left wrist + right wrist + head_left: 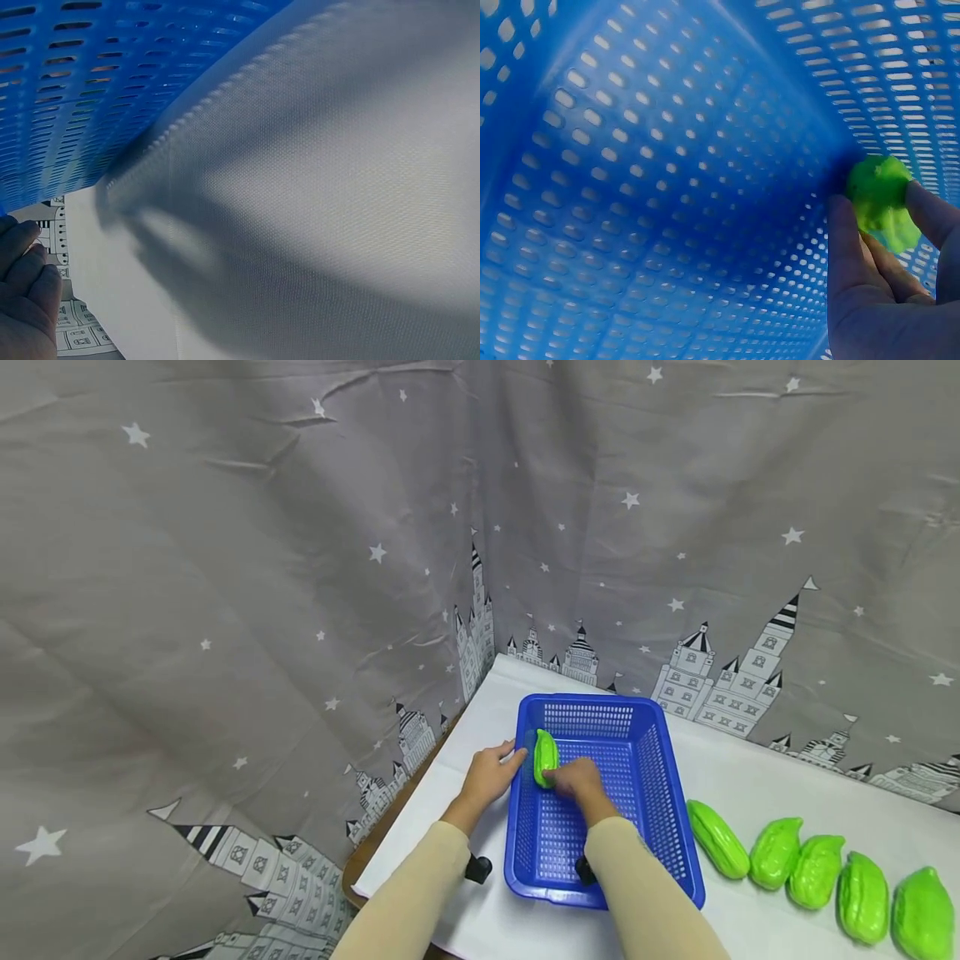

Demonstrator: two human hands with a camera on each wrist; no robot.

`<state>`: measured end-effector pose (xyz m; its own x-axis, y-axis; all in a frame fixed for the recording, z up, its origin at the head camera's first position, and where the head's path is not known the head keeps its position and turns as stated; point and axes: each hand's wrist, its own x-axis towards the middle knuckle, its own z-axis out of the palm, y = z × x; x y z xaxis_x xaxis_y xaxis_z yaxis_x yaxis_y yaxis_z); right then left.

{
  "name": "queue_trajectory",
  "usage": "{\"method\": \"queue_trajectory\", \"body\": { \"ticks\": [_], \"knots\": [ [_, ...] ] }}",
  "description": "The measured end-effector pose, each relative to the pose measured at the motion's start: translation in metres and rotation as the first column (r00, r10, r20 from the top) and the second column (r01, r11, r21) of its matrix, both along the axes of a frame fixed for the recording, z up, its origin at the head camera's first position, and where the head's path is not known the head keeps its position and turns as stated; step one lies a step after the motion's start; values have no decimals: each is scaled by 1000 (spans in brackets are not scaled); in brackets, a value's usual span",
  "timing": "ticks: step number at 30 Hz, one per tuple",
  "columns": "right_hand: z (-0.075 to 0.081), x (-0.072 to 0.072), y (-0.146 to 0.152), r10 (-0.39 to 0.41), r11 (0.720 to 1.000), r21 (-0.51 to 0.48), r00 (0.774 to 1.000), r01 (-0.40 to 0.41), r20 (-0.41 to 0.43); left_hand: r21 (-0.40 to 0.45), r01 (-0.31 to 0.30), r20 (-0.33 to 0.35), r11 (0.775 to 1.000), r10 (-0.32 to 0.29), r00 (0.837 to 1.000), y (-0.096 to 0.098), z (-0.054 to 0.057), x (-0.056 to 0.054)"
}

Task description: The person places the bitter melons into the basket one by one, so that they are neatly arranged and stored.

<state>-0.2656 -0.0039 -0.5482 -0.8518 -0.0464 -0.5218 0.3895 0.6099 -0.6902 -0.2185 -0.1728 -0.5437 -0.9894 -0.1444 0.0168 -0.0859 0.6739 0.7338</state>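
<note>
A blue plastic basket (551, 893) with slotted walls stands on the white-covered table. Inside, along its left wall, lies a glossy, ridged green fruit (545, 752). My right hand (577, 777) reaches into the basket and pinches the fruit's near end. In the right wrist view, thumb and fingers sit on either side of the green fruit (885, 199). My left hand (491, 774) holds the basket's left rim from outside. The left wrist view shows its fingers (26, 262) bent below the blue wall (82, 97); the thumb is hidden there.
Several similar green fruits (815, 870) lie in a row on the white cloth (738, 768) to the right of the basket. A grey curtain (420, 485) printed with stars and castles hangs behind and to the left. The table's brown edge (405, 802) shows at left.
</note>
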Motion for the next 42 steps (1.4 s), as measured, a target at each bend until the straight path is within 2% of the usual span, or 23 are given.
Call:
{"method": "queue_trajectory", "body": {
  "ticks": [3,7,18,27,31,35,42],
  "knots": [
    [-5,2,1,32,999,27,999,-32,-3,5,1,12,1000,-1,1000,5,-1,1],
    [-5,3,2,44,999,13,999,-44,7,0,-8,9,1000,8,1000,5,-3,0],
    [-4,1,6,29,1000,10,999,-30,41,-19,-20,26,1000,20,999,-1,-6,0],
    [3,5,10,20,1000,15,1000,-20,20,-19,-12,16,1000,12,1000,-1,-7,-1],
    [5,1,16,-8,998,-71,995,1,-102,-36,-14,18,999,15,1000,2,-6,-4],
    [7,-5,18,-54,987,-162,967,14,-248,-56,-19,8,998,20,1000,3,-4,-4],
    [17,-4,25,-117,973,-229,931,37,-347,-66,-10,-23,998,9,1000,1,-6,-1]
  ]
}}
